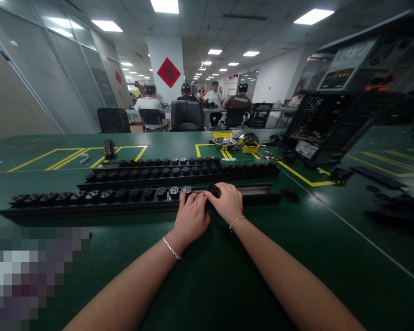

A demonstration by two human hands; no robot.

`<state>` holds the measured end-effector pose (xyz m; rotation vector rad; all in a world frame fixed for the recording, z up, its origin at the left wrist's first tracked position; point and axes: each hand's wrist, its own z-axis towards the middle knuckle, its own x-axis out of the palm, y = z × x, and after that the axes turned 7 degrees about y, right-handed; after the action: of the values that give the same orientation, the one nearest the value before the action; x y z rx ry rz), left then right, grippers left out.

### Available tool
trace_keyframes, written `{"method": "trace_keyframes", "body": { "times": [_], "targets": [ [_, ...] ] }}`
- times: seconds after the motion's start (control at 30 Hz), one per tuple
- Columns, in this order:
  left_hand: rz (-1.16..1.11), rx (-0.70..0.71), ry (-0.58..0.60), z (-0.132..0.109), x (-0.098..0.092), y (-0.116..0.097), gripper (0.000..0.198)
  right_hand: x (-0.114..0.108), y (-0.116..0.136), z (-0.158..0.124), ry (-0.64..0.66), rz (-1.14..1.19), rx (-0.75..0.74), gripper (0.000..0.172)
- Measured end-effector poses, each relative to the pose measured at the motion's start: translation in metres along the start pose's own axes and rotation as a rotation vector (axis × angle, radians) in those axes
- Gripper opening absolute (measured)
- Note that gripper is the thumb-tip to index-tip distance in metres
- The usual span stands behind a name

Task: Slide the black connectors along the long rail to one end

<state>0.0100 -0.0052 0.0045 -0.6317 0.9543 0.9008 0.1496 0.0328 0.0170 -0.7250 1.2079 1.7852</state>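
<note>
A long black rail lies across the green table in front of me, with a row of round black socket modules set along its channel. My left hand is closed on the near side of the rail, fingers curled over it beside the last modules in the row. Just to its right, my right hand pinches a round black socket module over the channel. Both thumbs and fingertips nearly meet there. Whether this module sits in the channel is hidden by my fingers. The channel continues bare to the right.
Behind lie further black rails with similar modules. A stack of modules stands at the back left. A metal bowl, a yellow bin with cables and an open computer case stand toward the back right. People sit beyond.
</note>
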Motion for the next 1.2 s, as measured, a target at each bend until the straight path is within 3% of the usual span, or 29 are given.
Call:
{"method": "trace_keyframes", "body": {
  "times": [1.2],
  "targets": [
    [0.005, 0.019, 0.0, 0.0004, 0.0008, -0.0001, 0.043, 0.0018, -0.0024, -0.002, -0.066, -0.018, 0.0, 0.031]
  ]
}}
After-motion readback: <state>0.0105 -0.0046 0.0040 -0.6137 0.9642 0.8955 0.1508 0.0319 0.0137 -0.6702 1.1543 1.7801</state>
